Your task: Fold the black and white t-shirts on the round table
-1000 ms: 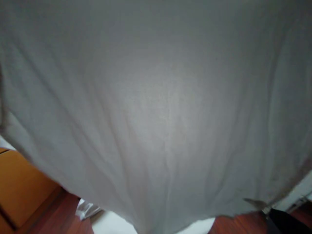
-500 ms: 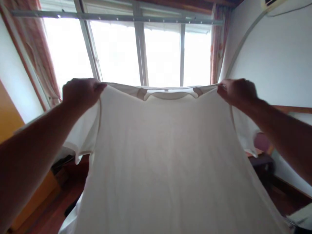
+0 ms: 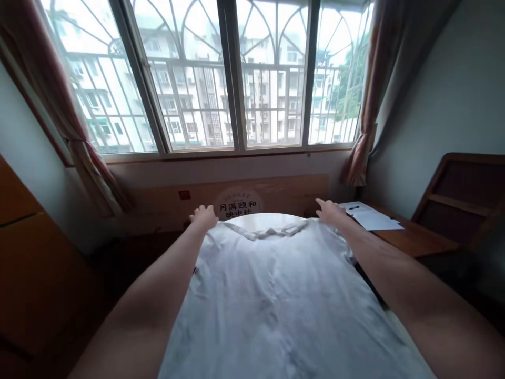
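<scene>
Lying outspread, white shirt [image 3: 268,295]

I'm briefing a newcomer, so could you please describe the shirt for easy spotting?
Below the window, look between the left arm and right arm. The shirt there, neckline nearest the window, is wrinkled cloth, unlike the white paper on the brown desk.

Between the left hand [image 3: 204,217] and right hand [image 3: 329,211], open air lies above the white shirt [image 3: 272,284]. Ahead, past the rounded edge of the white worktop [image 3: 272,218], a tan panel [image 3: 288,190] blocks the way. Papers [image 3: 373,217] lie just beside the right hand; leftward, a dark gap separates the left arm from a wooden cabinet [image 3: 35,258].
</scene>
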A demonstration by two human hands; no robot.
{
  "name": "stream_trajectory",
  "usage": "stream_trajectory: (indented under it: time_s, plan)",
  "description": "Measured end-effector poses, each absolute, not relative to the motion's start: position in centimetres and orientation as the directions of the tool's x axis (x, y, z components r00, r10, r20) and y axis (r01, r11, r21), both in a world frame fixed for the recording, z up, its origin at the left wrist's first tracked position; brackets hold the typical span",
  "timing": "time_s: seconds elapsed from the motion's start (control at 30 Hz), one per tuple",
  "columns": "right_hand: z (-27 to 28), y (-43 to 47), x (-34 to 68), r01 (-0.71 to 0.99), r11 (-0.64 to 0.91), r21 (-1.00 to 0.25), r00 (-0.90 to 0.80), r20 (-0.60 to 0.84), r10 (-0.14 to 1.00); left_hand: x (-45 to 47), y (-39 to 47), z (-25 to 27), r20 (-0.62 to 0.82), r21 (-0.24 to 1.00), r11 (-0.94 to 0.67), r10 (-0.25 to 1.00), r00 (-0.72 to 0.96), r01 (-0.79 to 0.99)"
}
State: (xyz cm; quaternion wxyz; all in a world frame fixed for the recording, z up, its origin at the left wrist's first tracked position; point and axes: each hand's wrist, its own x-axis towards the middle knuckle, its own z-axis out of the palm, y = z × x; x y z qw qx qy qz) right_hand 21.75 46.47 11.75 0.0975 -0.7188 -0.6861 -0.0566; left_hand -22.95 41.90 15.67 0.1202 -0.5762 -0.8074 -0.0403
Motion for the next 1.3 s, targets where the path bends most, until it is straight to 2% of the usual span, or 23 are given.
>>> stream_trajectory:
  time_s: [0.17, 0.3, 0.43, 0.53, 0.6, 0.73, 0.93, 1.13, 1.3]
  plan:
    - [8.8, 44.4, 24.6, 0.994, 0.097, -0.057, -0.088, 0.151, 0.985, -24.6, 40.5, 13.2, 0.141, -0.048, 0.257, 0.958, -0.249, 0.965]
    - [7.9, 40.4, 29.4, 0.964, 0.249, -0.092, -0.223, 0.229, 0.948, -26.0, 35.7, 14.8, 0.160, -0.021, 0.149, 0.977, -0.144, 0.989]
    - [5.6, 34.9, 33.9, 0.899, 0.398, -0.181, -0.315, 0.365, 0.876, -27.0, 28.6, 16.2, 0.228, 0.045, -0.054, 0.973, 0.042, 0.998]
    - [4.4, 31.2, 35.0, 0.858, 0.454, -0.242, -0.354, 0.364, 0.862, -26.2, 24.6, 16.5, 0.210, 0.125, -0.250, 0.953, 0.220, 0.960]
    - [4.5, 29.5, 34.2, 0.829, 0.484, -0.280, -0.387, 0.338, 0.858, -24.6, 23.5, 16.4, 0.145, 0.135, -0.303, 0.948, 0.284, 0.943]
    - [5.9, 28.4, 29.4, 0.762, 0.575, -0.297, -0.488, 0.320, 0.812, -20.2, 24.8, 14.7, 0.050, 0.057, -0.295, 0.955, 0.292, 0.954]
    - [6.1, 31.6, 20.3, 0.757, 0.622, -0.201, -0.573, 0.255, 0.779, -16.0, 31.0, 9.7, 0.015, -0.014, -0.271, 0.962, 0.271, 0.962]
    - [4.5, 39.0, 15.4, 0.829, 0.543, -0.137, -0.519, 0.178, 0.836, -15.5, 38.5, 5.1, 0.010, 0.008, -0.240, 0.971, 0.240, 0.971]
    - [3.8, 45.2, 14.1, 0.882, 0.458, -0.112, -0.443, 0.139, 0.886, -16.0, 44.4, 3.0, 0.093, 0.065, -0.224, 0.972, 0.218, 0.972]
